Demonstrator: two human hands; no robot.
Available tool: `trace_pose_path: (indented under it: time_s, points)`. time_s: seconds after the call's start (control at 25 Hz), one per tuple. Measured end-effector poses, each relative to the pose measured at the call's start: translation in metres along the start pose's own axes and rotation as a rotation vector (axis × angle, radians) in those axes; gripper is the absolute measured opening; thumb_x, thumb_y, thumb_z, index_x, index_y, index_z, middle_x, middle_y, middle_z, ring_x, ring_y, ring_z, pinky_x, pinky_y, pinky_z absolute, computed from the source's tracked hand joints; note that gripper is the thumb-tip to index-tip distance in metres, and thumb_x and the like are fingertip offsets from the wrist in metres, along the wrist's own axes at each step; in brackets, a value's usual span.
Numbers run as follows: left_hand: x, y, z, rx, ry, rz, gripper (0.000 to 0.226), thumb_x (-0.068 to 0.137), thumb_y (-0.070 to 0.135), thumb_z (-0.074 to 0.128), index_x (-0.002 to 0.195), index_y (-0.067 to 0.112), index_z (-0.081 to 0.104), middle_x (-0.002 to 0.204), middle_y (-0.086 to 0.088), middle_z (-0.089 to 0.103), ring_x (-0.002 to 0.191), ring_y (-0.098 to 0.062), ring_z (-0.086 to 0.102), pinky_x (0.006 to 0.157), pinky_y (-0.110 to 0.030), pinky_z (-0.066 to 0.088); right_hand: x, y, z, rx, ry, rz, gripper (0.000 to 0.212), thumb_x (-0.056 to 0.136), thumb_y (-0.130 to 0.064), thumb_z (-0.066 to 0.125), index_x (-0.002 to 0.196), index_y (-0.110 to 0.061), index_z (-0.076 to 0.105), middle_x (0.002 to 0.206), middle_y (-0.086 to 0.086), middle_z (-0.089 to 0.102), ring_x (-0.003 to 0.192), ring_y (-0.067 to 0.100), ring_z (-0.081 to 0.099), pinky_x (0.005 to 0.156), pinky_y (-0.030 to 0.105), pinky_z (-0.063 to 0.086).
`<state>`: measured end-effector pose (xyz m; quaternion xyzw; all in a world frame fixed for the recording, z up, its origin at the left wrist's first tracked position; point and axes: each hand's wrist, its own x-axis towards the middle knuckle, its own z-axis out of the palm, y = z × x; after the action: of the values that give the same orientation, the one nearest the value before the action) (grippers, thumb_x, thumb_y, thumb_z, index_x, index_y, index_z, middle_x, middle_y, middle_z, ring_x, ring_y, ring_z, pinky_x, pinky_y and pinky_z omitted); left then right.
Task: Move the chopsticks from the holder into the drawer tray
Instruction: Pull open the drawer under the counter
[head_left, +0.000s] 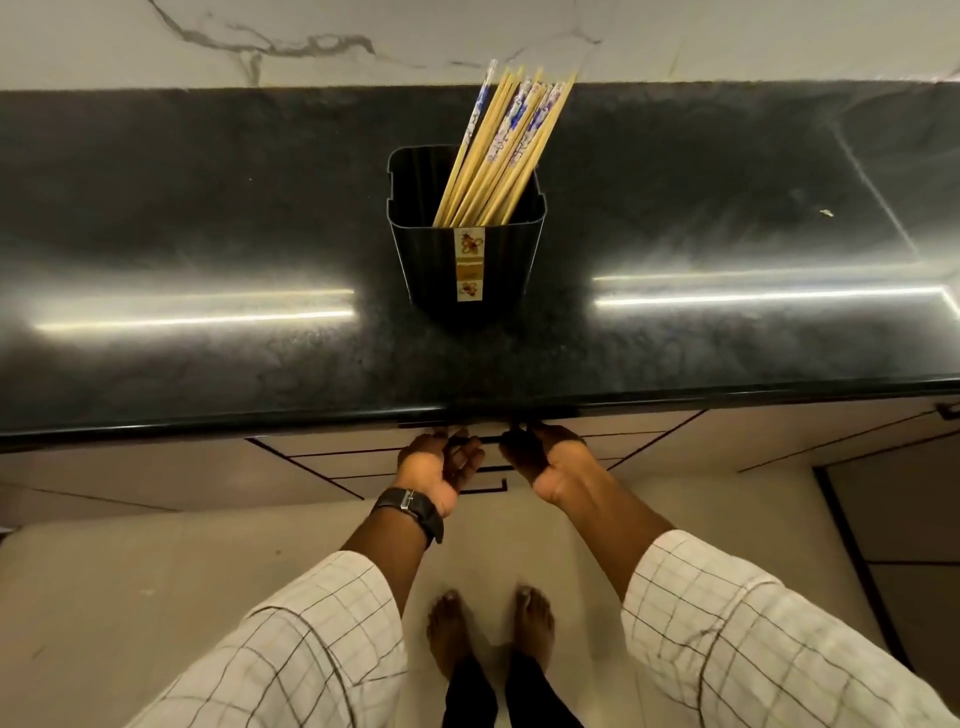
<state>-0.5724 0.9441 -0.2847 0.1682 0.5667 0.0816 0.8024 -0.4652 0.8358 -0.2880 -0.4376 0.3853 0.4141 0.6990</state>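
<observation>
A black ribbed holder (467, 260) stands on the dark counter, with a label strip down its front. Several wooden chopsticks (506, 150), some with blue-and-white tops, lean to the back right inside it. Below the counter's front edge, my left hand (439, 465) and my right hand (545, 460) are both palm up, fingers curled under the black handle (491, 440) of the top drawer (363, 457). The fingertips are hidden under the counter lip. The drawer looks shut and its tray is not visible.
The black stone counter (208, 312) runs across the whole view with a marble wall (260, 36) behind it. A small crumb (826, 212) lies at the right. Further drawer fronts sit below, one with a black handle (488, 488). My bare feet (488, 629) stand on the pale floor.
</observation>
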Motion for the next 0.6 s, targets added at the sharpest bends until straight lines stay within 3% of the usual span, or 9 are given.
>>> trace_pose_path:
  time_s: [0.08, 0.12, 0.24, 0.36, 0.6]
  points:
    - [0.005, -0.001, 0.006, 0.011, 0.042, 0.001, 0.016, 0.106, 0.018, 0.051, 0.115, 0.01, 0.062, 0.099, -0.013, 0.072, 0.085, -0.029, 0.069, 0.073, -0.041, 0.059, 0.008, 0.002, 0.001, 0.104, -0.031, 0.026, 0.036, 0.108, -0.005, 0.045, 0.143, -0.003, 0.051, 0.141, 0.023, 0.06, 0.137, 0.04, 0.054, 0.107, 0.051, 0.048]
    - [0.008, -0.004, 0.007, 0.011, 0.061, 0.011, 0.016, 0.106, 0.019, 0.051, 0.116, 0.011, 0.062, 0.098, -0.012, 0.072, 0.084, -0.028, 0.068, 0.077, -0.041, 0.059, 0.012, 0.005, -0.001, 0.131, -0.043, 0.026, 0.037, 0.107, -0.004, 0.044, 0.144, -0.004, 0.05, 0.135, 0.023, 0.063, 0.136, 0.041, 0.054, 0.108, 0.052, 0.047]
    - [0.012, -0.013, 0.007, -0.058, 0.086, 0.042, 0.013, 0.105, 0.017, 0.053, 0.111, 0.01, 0.063, 0.097, -0.012, 0.071, 0.087, -0.027, 0.068, 0.092, -0.043, 0.058, 0.016, 0.015, -0.008, 0.117, -0.051, -0.029, 0.029, 0.104, -0.002, 0.053, 0.132, -0.002, 0.057, 0.107, 0.023, 0.07, 0.113, 0.042, 0.068, 0.093, 0.053, 0.058]
    - [0.009, -0.017, 0.006, -0.184, 0.052, 0.053, 0.011, 0.105, 0.013, 0.053, 0.1, 0.008, 0.062, 0.094, -0.015, 0.07, 0.083, -0.029, 0.069, 0.087, -0.047, 0.06, 0.016, 0.022, -0.011, 0.079, -0.023, -0.069, 0.018, 0.101, -0.005, 0.061, 0.119, -0.001, 0.065, 0.098, 0.022, 0.074, 0.088, 0.036, 0.074, 0.07, 0.047, 0.063]
    - [0.0, -0.038, -0.011, -0.185, 0.015, 0.101, 0.014, 0.106, 0.013, 0.05, 0.102, 0.007, 0.062, 0.092, -0.015, 0.07, 0.085, -0.03, 0.07, 0.091, -0.048, 0.057, 0.0, 0.035, -0.031, 0.013, -0.004, -0.092, 0.012, 0.101, -0.006, 0.062, 0.11, 0.0, 0.069, 0.09, 0.021, 0.078, 0.079, 0.033, 0.077, 0.067, 0.043, 0.066]
